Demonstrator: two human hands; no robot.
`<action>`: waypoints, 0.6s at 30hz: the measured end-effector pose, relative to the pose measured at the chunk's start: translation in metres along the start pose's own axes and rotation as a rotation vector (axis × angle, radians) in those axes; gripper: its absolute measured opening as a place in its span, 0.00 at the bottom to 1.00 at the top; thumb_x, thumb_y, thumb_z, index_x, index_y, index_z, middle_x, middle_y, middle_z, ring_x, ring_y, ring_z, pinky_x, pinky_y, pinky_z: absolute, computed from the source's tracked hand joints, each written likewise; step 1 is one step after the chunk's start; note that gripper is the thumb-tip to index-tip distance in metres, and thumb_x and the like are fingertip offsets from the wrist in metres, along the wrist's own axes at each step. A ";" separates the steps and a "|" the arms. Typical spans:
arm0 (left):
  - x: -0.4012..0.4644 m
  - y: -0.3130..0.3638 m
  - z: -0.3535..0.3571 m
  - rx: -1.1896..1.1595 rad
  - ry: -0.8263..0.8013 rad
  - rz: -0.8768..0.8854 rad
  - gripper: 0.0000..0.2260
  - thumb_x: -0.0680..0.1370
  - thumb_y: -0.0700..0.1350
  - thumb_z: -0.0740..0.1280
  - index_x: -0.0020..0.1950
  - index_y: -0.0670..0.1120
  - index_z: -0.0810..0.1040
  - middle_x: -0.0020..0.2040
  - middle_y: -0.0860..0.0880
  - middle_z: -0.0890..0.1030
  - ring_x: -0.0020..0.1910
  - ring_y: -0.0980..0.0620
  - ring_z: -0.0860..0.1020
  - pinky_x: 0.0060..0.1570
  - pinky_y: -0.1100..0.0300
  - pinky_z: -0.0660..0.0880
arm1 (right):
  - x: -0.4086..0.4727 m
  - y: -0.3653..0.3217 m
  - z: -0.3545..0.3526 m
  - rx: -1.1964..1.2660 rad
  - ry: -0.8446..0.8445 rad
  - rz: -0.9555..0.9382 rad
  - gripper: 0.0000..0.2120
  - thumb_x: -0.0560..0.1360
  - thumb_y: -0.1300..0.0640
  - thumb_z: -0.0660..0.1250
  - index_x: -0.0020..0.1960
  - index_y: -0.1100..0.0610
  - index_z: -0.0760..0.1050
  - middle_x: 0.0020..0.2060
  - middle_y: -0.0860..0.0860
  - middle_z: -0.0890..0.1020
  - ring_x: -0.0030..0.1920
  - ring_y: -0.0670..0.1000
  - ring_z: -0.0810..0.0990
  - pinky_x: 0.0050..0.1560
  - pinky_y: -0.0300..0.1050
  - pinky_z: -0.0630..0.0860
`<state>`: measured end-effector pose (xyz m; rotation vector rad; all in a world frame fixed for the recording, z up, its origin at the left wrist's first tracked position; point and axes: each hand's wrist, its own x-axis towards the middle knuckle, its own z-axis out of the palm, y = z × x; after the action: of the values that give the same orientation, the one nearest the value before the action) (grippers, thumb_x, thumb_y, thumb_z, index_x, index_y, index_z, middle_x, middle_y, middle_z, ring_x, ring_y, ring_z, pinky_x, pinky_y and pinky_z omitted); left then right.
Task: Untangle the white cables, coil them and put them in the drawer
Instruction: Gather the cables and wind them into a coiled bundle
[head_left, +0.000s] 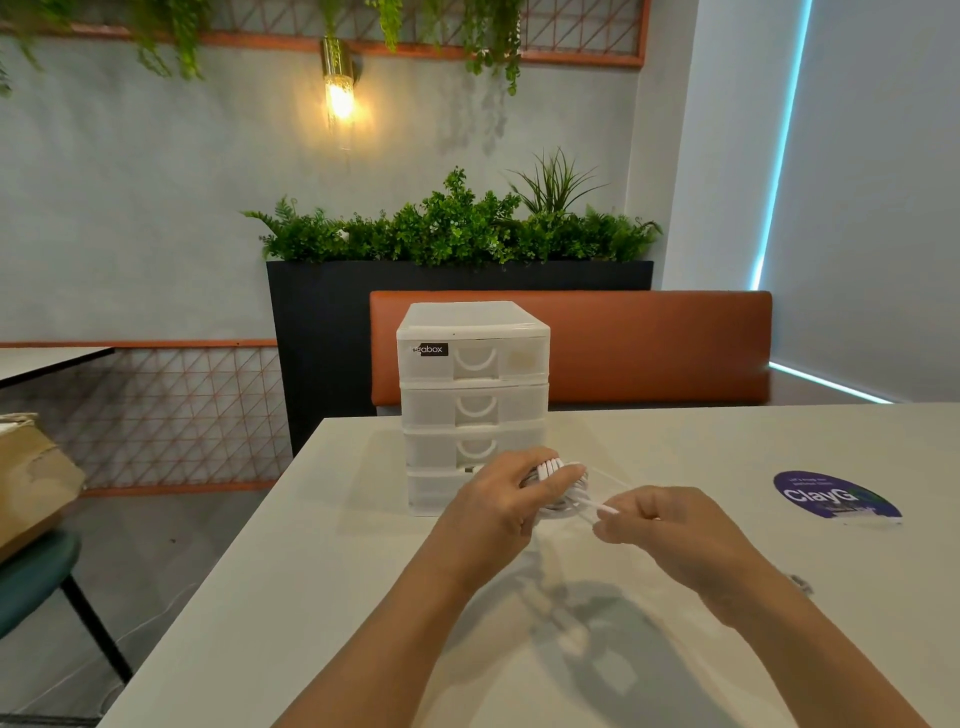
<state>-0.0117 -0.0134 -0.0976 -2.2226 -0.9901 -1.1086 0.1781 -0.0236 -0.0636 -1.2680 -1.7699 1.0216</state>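
Drawer unit (472, 405) at surface far edge, all drawers closed.
Left hand (511, 501) grips coiled white cable (563, 491); right hand (660, 525) pinches its loose end.

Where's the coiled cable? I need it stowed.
Head view, centre: the coiled white cable is in the left hand, before the drawer unit.

Drawer unit (472, 400) just beyond both hands; open table (332, 545) either side.
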 end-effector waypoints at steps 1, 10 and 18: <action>0.001 -0.001 0.000 0.010 0.022 0.008 0.22 0.69 0.35 0.67 0.62 0.48 0.76 0.50 0.43 0.81 0.45 0.48 0.79 0.40 0.60 0.79 | -0.001 0.003 -0.002 0.064 -0.002 -0.016 0.11 0.66 0.58 0.74 0.36 0.66 0.78 0.33 0.55 0.77 0.36 0.51 0.71 0.39 0.43 0.67; -0.005 -0.011 0.006 0.092 0.097 0.032 0.21 0.71 0.32 0.66 0.62 0.46 0.75 0.49 0.43 0.81 0.46 0.49 0.75 0.43 0.59 0.75 | 0.001 0.017 -0.026 0.463 -0.391 -0.007 0.10 0.49 0.58 0.72 0.27 0.57 0.72 0.22 0.52 0.65 0.22 0.48 0.64 0.26 0.39 0.68; -0.007 -0.014 0.001 0.118 0.082 -0.134 0.16 0.68 0.35 0.71 0.55 0.44 0.82 0.44 0.48 0.82 0.45 0.50 0.74 0.41 0.61 0.77 | 0.012 0.016 -0.074 0.430 -0.406 -0.020 0.18 0.47 0.58 0.80 0.34 0.61 0.78 0.22 0.54 0.69 0.20 0.49 0.67 0.26 0.40 0.73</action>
<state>-0.0249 -0.0065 -0.1028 -2.0262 -1.1530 -1.1574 0.2467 0.0051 -0.0447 -0.8123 -1.7112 1.6318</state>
